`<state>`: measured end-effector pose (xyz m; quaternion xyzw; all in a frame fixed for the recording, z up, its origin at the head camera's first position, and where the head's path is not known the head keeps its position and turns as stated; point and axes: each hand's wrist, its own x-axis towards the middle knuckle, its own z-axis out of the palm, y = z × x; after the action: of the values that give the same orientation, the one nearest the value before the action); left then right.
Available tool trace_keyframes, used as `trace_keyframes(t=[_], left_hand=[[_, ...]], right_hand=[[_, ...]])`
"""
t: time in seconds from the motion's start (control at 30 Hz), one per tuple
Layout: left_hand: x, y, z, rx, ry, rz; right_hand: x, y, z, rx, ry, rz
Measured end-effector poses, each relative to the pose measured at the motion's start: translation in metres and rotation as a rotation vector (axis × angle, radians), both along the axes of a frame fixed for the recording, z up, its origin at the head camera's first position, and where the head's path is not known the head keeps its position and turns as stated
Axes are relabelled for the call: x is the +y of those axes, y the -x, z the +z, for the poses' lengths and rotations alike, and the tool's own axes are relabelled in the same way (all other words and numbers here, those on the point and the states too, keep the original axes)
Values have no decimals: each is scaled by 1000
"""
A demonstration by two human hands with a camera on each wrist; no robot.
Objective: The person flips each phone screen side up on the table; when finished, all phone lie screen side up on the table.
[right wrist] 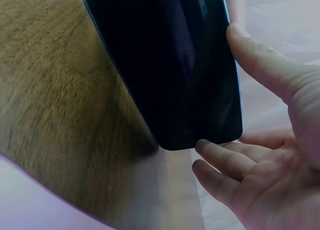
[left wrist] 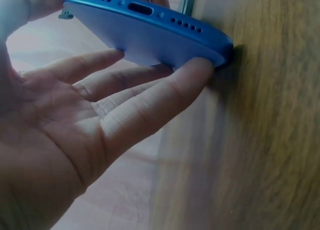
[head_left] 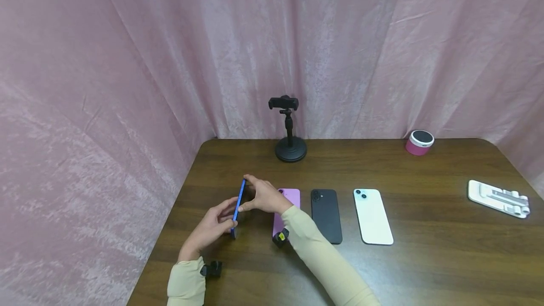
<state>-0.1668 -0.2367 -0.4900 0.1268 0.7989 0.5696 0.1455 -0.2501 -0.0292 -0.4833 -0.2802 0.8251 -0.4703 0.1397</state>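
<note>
A blue smartphone (head_left: pixel 239 204) stands tilted up on a long edge at the left of the table, held between both hands. My left hand (head_left: pixel 208 228) grips its near end, thumb on the upper edge. In the left wrist view, fingers lie against the phone's back (left wrist: pixel 145 40) below the charging port. With thumb and fingers, my right hand (head_left: pixel 267 196) pinches the far part; the right wrist view shows the dark screen (right wrist: pixel 175 80) and fingertips at the short end. Under the right wrist lies a purple phone (head_left: pixel 292 197), partly hidden.
A black phone (head_left: pixel 326 216) and a white phone (head_left: pixel 374 216) lie face down to the right. Behind stands a black phone holder (head_left: pixel 290 150) on a round base. Farther right are a pink-and-white cylinder (head_left: pixel 419 143) and a white folded stand (head_left: pixel 499 199). Pink curtains hang behind the table.
</note>
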Motion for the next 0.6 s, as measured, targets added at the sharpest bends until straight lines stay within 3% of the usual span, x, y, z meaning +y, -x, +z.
trace_keyframes(t=[0.33,0.6], left_hand=[[3,-5,7,69,63,13],[12,-5,10,70,83,114]], right_hand=[[-4,-4,-3,15,-76,-11],[-8,-7,-5,52,-136,-20]])
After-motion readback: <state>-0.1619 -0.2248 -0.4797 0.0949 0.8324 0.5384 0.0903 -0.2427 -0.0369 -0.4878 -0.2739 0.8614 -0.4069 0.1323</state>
